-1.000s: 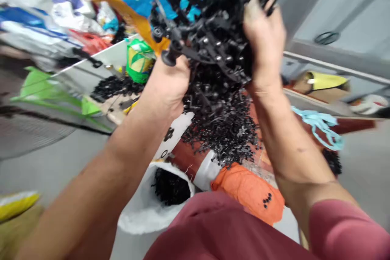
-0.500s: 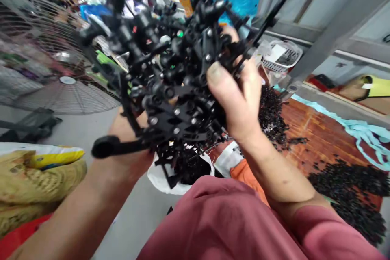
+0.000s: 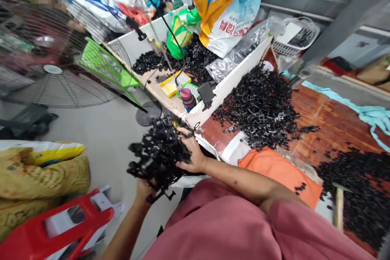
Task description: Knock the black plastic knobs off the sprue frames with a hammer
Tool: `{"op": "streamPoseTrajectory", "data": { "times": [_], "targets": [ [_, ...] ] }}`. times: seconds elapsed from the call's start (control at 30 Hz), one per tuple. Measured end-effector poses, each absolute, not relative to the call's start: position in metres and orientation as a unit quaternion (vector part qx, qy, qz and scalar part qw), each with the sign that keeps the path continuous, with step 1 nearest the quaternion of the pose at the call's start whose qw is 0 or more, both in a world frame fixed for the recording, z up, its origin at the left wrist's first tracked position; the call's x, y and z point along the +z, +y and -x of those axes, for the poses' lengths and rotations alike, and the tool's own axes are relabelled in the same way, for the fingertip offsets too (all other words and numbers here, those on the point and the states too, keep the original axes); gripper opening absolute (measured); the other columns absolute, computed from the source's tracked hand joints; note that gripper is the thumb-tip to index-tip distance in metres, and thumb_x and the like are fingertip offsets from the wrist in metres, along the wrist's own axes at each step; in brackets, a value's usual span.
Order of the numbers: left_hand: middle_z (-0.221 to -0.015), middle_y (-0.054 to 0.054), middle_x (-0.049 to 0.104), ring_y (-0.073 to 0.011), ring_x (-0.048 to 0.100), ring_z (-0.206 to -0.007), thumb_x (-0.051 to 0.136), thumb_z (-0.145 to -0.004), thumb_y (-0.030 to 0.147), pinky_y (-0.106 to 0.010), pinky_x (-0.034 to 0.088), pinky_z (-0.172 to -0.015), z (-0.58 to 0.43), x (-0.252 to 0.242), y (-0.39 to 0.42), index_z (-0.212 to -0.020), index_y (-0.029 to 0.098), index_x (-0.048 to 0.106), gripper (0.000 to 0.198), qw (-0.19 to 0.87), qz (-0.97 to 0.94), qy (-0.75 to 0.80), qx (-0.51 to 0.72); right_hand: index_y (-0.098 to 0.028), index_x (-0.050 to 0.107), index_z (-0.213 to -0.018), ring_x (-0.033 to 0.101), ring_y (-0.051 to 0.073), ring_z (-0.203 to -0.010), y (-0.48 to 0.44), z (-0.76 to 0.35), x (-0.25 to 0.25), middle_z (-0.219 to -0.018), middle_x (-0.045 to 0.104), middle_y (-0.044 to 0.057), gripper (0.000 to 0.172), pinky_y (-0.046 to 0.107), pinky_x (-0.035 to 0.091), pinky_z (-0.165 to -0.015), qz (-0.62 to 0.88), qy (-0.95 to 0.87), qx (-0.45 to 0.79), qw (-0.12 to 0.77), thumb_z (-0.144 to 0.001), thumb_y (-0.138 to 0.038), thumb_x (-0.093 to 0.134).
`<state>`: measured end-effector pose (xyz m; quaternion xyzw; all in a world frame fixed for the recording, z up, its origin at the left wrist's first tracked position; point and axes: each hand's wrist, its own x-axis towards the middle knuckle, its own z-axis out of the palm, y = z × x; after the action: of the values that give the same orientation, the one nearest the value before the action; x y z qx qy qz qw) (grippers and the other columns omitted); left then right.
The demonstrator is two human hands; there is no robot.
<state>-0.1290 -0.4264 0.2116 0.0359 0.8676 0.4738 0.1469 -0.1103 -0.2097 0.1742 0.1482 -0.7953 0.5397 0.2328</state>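
- Seeing a reddish-brown wooden tabletop (image 3: 323, 109) stretching between two and three o'clock, taking the bundle of black parts (image 3: 158, 154) as the clock's centre.
- Spotting a wire-cage fan (image 3: 52, 69) at ten o'clock, well apart from the bundle.
- Finding a large pile of loose black parts (image 3: 262, 109) covering some of the tabletop at two o'clock.
- Noticing an orange cloth or bag (image 3: 280, 172) lying flat at three o'clock, near that pile.
- Holding the bundle in the air, just beside the maroon clothing (image 3: 219, 227) and between both hands.
- Probably handling as light for its bulk, stiff piece by piece yet loose as a whole; likely slipping or shedding smooth parts when pinched at one spot, so calling for broad support from below and along both flanks.
- Gripping the bundle's three-o'clock side with the right hand (image 3: 193, 152), partly curled, pressing digits spread well apart into the parts.
- Supporting the underside, between six and seven o'clock, with the left hand (image 3: 146, 189); hiding most of its fingers, so giving no way to tell how far closed.
- Glimpsing a purple-capped bottle (image 3: 187, 99) standing at one o'clock.
- Picking out a few small black bits (image 3: 300, 188) resting on the orange cloth or bag.
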Motion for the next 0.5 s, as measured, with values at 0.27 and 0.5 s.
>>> {"op": "streamPoseTrajectory", "data": {
  "times": [0.27, 0.5],
  "targets": [
    [-0.129, -0.012, 0.059, -0.0301, 0.055, -0.125, 0.067, -0.071, 0.028, -0.042, 0.045, -0.113, 0.124, 0.060, -0.427, -0.114, 0.019, 0.070, 0.043, 0.270, -0.167, 0.913, 0.256, -0.007, 0.035, -0.153, 0.041, 0.038, -0.141, -0.171, 0.046, 0.028, -0.163, 0.020, 0.029, 0.086, 0.052, 0.039, -0.114, -0.155, -0.909, 0.362, -0.137, -0.083, -0.040, 0.073],
    [-0.120, -0.009, 0.055, -0.0264, 0.057, -0.119, 0.061, -0.084, 0.033, -0.040, 0.045, -0.109, 0.151, 0.041, -0.411, -0.124, 0.020, 0.068, 0.042, 0.307, -0.134, 0.919, 0.207, -0.017, 0.059, -0.131, 0.062, 0.026, -0.113, -0.164, 0.037, 0.008, -0.142, 0.054, 0.013, 0.046, 0.047, 0.055, -0.093, -0.131, -0.909, 0.239, -0.316, -0.093, -0.039, 0.069]
  ]
}}
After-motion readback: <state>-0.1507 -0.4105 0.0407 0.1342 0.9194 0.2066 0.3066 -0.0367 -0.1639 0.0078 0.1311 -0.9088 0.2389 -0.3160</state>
